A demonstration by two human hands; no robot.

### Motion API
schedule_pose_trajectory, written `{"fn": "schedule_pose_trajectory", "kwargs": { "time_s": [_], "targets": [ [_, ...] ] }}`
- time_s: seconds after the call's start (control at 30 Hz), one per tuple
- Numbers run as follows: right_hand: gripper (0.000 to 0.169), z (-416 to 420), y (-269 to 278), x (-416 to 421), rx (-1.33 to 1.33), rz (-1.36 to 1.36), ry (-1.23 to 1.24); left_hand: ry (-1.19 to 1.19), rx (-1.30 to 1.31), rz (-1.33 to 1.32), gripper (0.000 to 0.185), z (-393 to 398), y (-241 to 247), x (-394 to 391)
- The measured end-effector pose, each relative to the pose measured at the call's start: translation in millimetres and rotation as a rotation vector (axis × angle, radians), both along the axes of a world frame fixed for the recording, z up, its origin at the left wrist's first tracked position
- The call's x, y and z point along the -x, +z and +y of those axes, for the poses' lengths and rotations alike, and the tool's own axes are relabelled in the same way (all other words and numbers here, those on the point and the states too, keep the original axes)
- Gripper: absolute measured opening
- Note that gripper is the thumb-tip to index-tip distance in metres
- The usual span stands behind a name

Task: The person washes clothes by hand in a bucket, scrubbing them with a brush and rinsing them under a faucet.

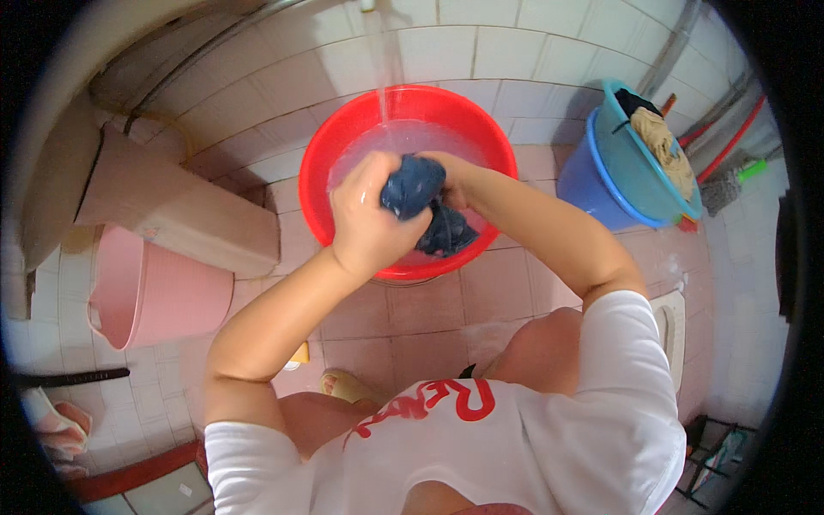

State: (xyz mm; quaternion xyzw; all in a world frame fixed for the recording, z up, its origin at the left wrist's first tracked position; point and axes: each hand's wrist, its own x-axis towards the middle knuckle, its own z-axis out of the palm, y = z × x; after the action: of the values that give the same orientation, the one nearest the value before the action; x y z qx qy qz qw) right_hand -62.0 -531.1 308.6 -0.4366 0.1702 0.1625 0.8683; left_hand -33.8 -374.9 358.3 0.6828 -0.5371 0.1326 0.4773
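Over a red plastic basin [313,187], both my hands grip a wet, bunched dark blue cloth [413,183]. My left hand [367,215] is wrapped around its near left side, with the thumb across the front. My right hand [454,177] is on the far right side of the bundle, its fingers largely hidden behind the cloth. A darker end of the cloth hangs down at the right, above the near part of the basin. Cloudy water [428,136] stands in the basin, and a thin stream from a tap [367,6] runs into it at the back.
A pink bucket [183,293] stands at the left beside a beige pedestal [187,206]. At the right, a teal basin [618,145] holding clothes rests on a blue bucket [582,183]. A squat toilet [673,328] is set in the floor at the right. Tiled wall rises behind the basin.
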Motion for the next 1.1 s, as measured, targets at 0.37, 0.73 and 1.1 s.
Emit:
{"fn": "schedule_pose_trajectory", "kwargs": {
  "time_s": [0.37, 0.73, 1.1],
  "targets": [
    [0.023, -108, 102, 77, 1.129, -0.384, -0.985, -0.222, -0.013, -0.053, 0.054, -39, -4, 0],
    [0.053, -318, 71, 258, 2.022, 0.359, -1.467, -0.013, -0.543, -0.025, 0.036, 5, -69, -47],
    [0.068, -239, 81, 204, 2.376, 1.154, -0.585, 0.208, -0.598, -0.093, 0.015, 31, -88, -51]
  ]
}}
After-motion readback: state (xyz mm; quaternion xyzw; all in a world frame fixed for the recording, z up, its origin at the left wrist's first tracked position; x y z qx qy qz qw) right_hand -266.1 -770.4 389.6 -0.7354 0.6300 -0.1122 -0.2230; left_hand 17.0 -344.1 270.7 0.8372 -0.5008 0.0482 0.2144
